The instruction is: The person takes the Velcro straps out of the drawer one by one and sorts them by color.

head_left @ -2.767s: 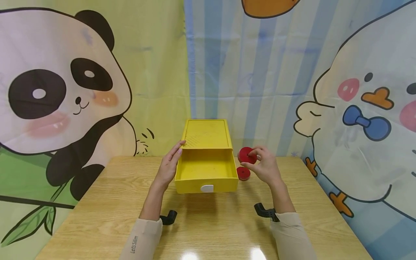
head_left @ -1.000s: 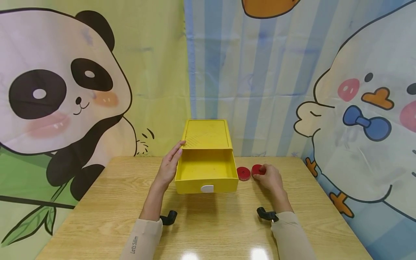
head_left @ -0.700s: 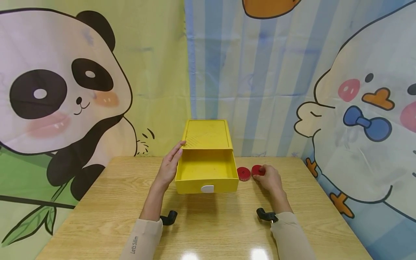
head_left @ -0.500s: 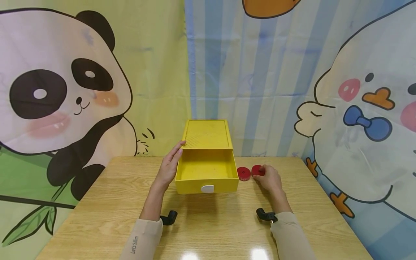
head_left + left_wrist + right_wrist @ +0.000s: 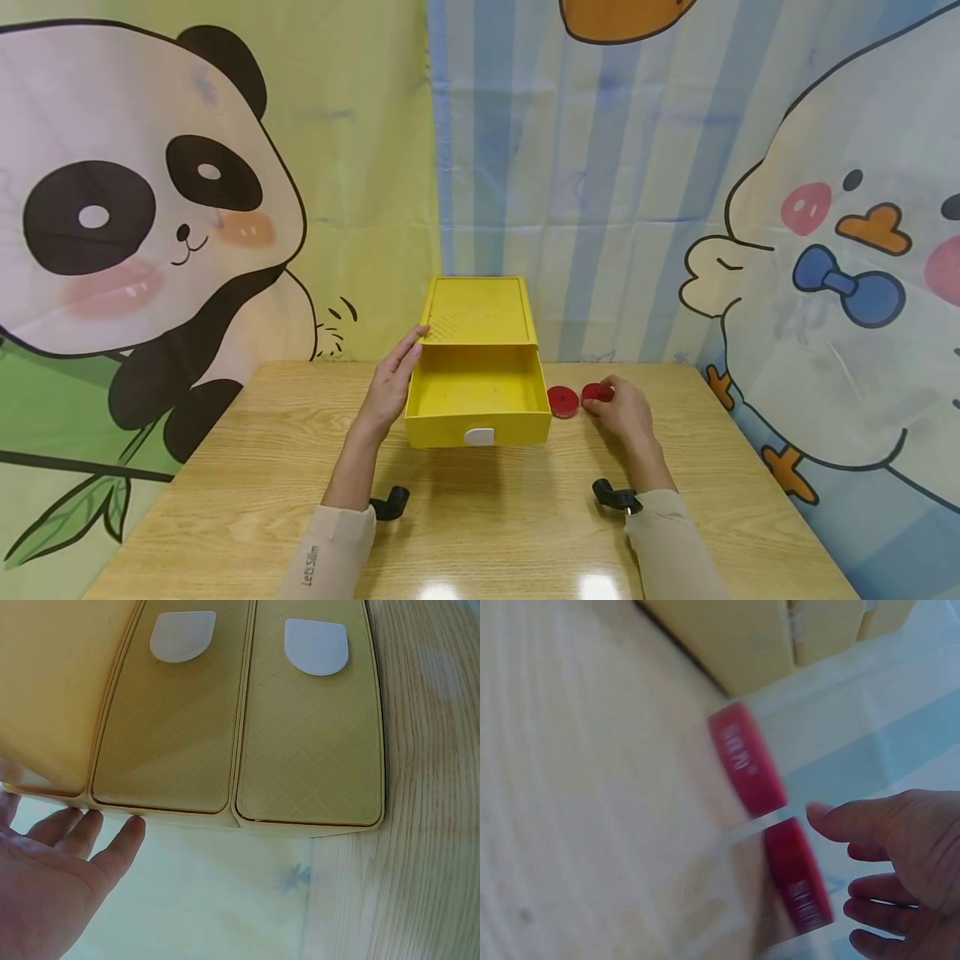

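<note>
A yellow drawer unit [image 5: 480, 310] stands mid-table, its top drawer [image 5: 442, 430] pulled out with nothing inside. My left hand [image 5: 388, 387] rests its fingertips against the unit's left side, fingers loosely extended in the left wrist view. Right of the unit lie two red round discs side by side, the nearer-to-unit disc [image 5: 562, 402] and the outer disc [image 5: 595, 392], both with white print on their rims. My right hand [image 5: 624, 408] is at the outer disc; in the right wrist view its thumb and relaxed fingers stand slightly apart from it.
Below the pulled-out drawer, the left wrist view shows two closed drawers with a white pull [image 5: 182, 636] on each. The wooden table [image 5: 262, 483] ends at a printed curtain [image 5: 517, 183] behind the unit. A black bracket [image 5: 615, 496] sits at my right wrist.
My right hand has brought down the disc it held raised and set it right of the other one. Its fingers have just loosened from it. My left hand stays still.
</note>
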The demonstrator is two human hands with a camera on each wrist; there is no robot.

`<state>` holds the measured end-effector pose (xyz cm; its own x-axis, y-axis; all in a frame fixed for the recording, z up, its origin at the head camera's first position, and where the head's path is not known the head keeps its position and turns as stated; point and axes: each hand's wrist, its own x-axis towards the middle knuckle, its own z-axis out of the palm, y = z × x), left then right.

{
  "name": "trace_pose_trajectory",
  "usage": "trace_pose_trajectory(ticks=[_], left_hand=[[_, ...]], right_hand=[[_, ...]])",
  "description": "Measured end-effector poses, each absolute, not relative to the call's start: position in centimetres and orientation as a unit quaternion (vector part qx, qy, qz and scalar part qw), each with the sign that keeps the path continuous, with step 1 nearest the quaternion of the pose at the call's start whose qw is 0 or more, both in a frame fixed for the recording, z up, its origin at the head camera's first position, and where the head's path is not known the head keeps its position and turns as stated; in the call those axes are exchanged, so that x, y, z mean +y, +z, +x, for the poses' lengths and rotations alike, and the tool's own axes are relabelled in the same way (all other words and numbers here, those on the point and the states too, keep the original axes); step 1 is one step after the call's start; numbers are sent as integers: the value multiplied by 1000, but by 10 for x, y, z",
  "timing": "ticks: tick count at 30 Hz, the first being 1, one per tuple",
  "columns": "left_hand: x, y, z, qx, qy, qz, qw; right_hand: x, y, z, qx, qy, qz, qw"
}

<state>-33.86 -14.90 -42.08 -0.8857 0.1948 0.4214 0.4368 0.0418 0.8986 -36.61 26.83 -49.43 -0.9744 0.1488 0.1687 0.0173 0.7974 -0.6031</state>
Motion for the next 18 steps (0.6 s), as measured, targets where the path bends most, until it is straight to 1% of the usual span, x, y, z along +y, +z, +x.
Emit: trace_pose_trajectory(ticks=[4, 11, 18], left_hand=[[-149, -421, -338, -716, -656, -220, 92], [-149, -420, -338, -717, -656, -219, 92], [-149, -420, -337, -716, -657, -219, 90]], right_hand=[[264, -478, -364, -935, 333, -36, 114], [251, -445, -353, -921, 334, 26, 197], [225, -411, -334, -909, 320, 80, 256]])
